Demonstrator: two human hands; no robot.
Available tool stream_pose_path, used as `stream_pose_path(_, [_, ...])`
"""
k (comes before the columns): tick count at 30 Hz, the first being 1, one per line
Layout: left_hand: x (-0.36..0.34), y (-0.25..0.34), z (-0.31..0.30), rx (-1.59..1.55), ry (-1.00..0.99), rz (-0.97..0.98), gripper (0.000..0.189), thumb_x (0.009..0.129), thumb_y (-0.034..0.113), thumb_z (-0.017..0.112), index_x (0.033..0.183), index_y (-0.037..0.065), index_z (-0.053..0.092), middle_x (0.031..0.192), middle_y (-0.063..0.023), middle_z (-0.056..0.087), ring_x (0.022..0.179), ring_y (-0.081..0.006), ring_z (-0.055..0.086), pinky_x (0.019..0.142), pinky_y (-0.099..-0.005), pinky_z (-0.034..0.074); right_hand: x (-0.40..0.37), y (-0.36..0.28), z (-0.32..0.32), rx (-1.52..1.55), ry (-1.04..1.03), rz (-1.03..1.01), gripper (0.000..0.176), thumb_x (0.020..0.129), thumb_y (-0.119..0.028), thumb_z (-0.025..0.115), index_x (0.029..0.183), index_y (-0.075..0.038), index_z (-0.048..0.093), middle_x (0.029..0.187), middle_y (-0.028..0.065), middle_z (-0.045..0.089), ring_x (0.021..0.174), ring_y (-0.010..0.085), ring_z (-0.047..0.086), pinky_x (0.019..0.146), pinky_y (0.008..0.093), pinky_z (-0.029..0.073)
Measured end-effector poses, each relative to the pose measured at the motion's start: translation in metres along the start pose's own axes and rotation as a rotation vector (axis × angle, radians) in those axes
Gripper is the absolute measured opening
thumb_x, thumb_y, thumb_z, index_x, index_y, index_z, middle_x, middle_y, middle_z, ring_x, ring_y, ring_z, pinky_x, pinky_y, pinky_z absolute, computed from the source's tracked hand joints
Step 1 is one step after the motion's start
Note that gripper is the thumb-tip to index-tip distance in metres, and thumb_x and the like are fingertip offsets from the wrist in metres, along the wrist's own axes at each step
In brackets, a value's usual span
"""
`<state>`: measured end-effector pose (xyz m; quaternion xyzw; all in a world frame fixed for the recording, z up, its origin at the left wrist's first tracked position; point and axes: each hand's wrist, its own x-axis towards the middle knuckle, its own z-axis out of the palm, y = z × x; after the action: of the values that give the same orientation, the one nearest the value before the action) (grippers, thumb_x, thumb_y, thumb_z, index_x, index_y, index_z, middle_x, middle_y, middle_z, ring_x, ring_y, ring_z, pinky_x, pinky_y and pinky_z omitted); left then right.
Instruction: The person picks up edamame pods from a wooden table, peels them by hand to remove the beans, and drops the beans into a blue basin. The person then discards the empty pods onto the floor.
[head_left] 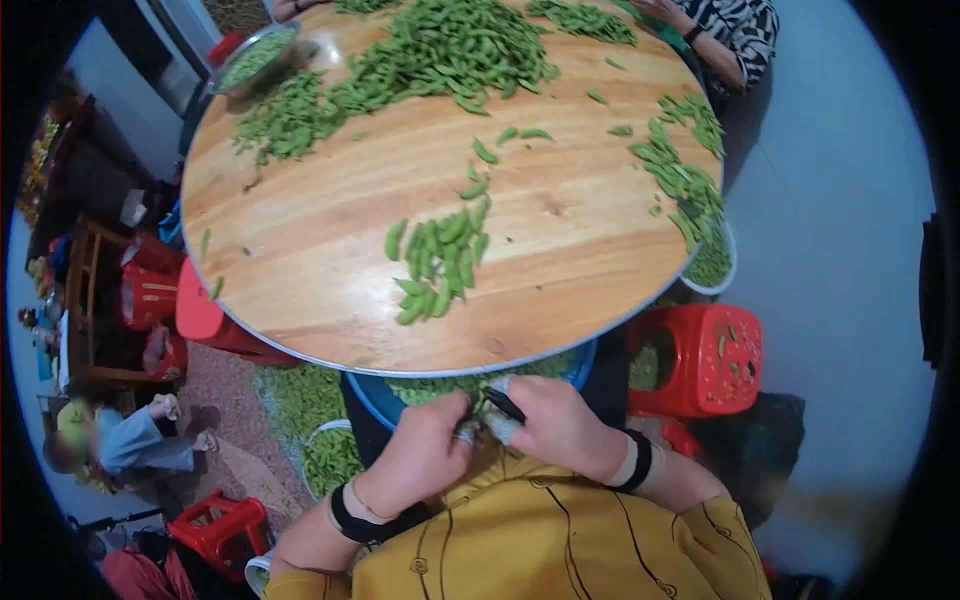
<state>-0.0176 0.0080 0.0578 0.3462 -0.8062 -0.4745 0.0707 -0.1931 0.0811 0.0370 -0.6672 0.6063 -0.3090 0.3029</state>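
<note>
Close in front of my body, over the near table edge, my left hand (425, 440) and my right hand (558, 425) meet with their fingers pinched together. A bit of green, seemingly a soybean pod (483, 402), shows between the fingertips, mostly hidden. Pale wrapping covers some of my fingers, and a dark slim piece (505, 403) sits at my right thumb. Beneath both hands is a blue basin (585, 365) holding shelled green beans (432, 388). A small group of green soybean pods (440, 255) lies on the wooden table (560, 240) ahead.
A large pod heap (450, 55) covers the table's far side, with a metal bowl (255, 60) at far left. More pods (685, 170) lie by the right edge. A red stool (700, 360) stands right. Another person's arm (725, 60) is at far right; a child (130, 440) is at left.
</note>
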Motion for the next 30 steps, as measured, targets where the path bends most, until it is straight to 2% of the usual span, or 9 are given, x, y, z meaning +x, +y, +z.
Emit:
stream_pose_path(5, [-0.001, -0.002, 0.005, 0.008, 0.068, 0.034, 0.014, 0.069, -0.003, 0.057, 0.083, -0.002, 0.053, 0.07, -0.0212, 0.057, 0.066, -0.0379, 0.059, 0.061, -0.0379, 0.048, 0.003, 0.004, 0.005, -0.026, 0.101, -0.003, 0.024, 0.07, -0.012, 0.067, 0.084, -0.001, 0.051, 0.076, 0.0186, 0.054, 0.071, 0.0387, 0.057, 0.061, 0.0438, 0.047])
stream_pose_path(6, [-0.002, 0.002, -0.001, -0.014, 0.036, 0.03, 0.012, 0.072, -0.001, 0.056, 0.083, -0.002, 0.051, 0.076, -0.0242, 0.056, 0.074, -0.0445, 0.056, 0.063, -0.0453, 0.047, 0.002, 0.003, 0.005, -0.032, 0.116, -0.031, 0.025, 0.07, -0.016, 0.07, 0.083, -0.001, 0.053, 0.074, 0.0175, 0.054, 0.068, 0.0372, 0.056, 0.058, 0.0423, 0.046])
stream_pose_path(10, [-0.028, -0.028, -0.022, 0.11, 0.072, -0.012, 0.019, 0.073, -0.001, 0.055, 0.091, -0.002, 0.058, 0.075, -0.0209, 0.056, 0.074, -0.0407, 0.057, 0.063, -0.0442, 0.046, -0.001, 0.003, 0.003, -0.082, 0.071, -0.059, 0.021, 0.072, -0.015, 0.067, 0.089, -0.004, 0.061, 0.075, 0.0143, 0.055, 0.068, 0.0334, 0.058, 0.058, 0.0402, 0.047])
stream_pose_path(12, [-0.052, -0.045, -0.032, 0.422, 0.123, -0.151, 0.016, 0.074, 0.0, 0.056, 0.09, -0.002, 0.059, 0.075, -0.0202, 0.057, 0.074, -0.0397, 0.057, 0.064, -0.0442, 0.047, -0.001, 0.009, 0.005, -0.003, 0.048, -0.144, 0.021, 0.073, -0.015, 0.066, 0.092, -0.006, 0.063, 0.076, 0.0128, 0.056, 0.069, 0.0318, 0.058, 0.059, 0.0392, 0.048])
stream_pose_path(16, [-0.073, -0.06, -0.053, 0.664, 0.111, -0.229, 0.015, 0.075, 0.003, 0.058, 0.09, 0.0, 0.061, 0.077, -0.0186, 0.058, 0.074, -0.0379, 0.058, 0.065, -0.0446, 0.048, 0.002, 0.018, 0.013, -0.049, -0.011, -0.11, 0.02, 0.074, -0.016, 0.065, 0.091, -0.005, 0.063, 0.077, 0.014, 0.058, 0.07, 0.0338, 0.059, 0.061, 0.0399, 0.048])
stream_pose_path(18, [-0.046, -0.034, -0.069, 0.453, 0.181, -0.054, 0.016, 0.076, 0.005, 0.059, 0.091, 0.003, 0.063, 0.081, -0.0171, 0.059, 0.074, -0.0357, 0.06, 0.065, -0.0443, 0.048, 0.002, 0.016, 0.012, -0.068, -0.026, -0.086, 0.02, 0.075, -0.016, 0.065, 0.091, -0.004, 0.062, 0.077, 0.0146, 0.059, 0.071, 0.0347, 0.058, 0.062, 0.0404, 0.048])
stream_pose_path(23, [0.046, -0.016, -0.097, 0.68, 0.571, 0.183, 0.019, 0.076, 0.004, 0.057, 0.094, 0.006, 0.064, 0.086, -0.0146, 0.059, 0.081, -0.0325, 0.061, 0.066, -0.0408, 0.049, 0.006, 0.002, -0.001, -0.04, -0.065, -0.022, 0.017, 0.076, -0.014, 0.062, 0.086, -0.001, 0.057, 0.077, 0.0191, 0.058, 0.074, 0.0384, 0.058, 0.066, 0.0447, 0.047])
stream_pose_path(25, [0.086, -0.028, -0.112, 0.784, 0.528, 0.444, 0.02, 0.075, 0.005, 0.057, 0.095, 0.007, 0.063, 0.089, -0.0123, 0.058, 0.088, -0.0309, 0.059, 0.07, -0.0392, 0.05, 0.004, -0.001, -0.007, -0.047, -0.027, -0.039, 0.017, 0.076, -0.014, 0.062, 0.085, -0.001, 0.056, 0.076, 0.019, 0.058, 0.073, 0.0387, 0.058, 0.065, 0.0446, 0.046])
stream_pose_path(30, [0.121, -0.052, -0.124, 0.881, 0.292, 0.34, 0.018, 0.075, 0.01, 0.057, 0.092, 0.011, 0.063, 0.09, -0.0087, 0.058, 0.089, -0.028, 0.059, 0.074, -0.0385, 0.05, -0.011, 0.015, -0.007, -0.031, 0.003, 0.037, 0.019, 0.078, -0.017, 0.063, 0.082, 0.0, 0.055, 0.074, 0.0195, 0.057, 0.071, 0.0393, 0.057, 0.063, 0.0445, 0.046])
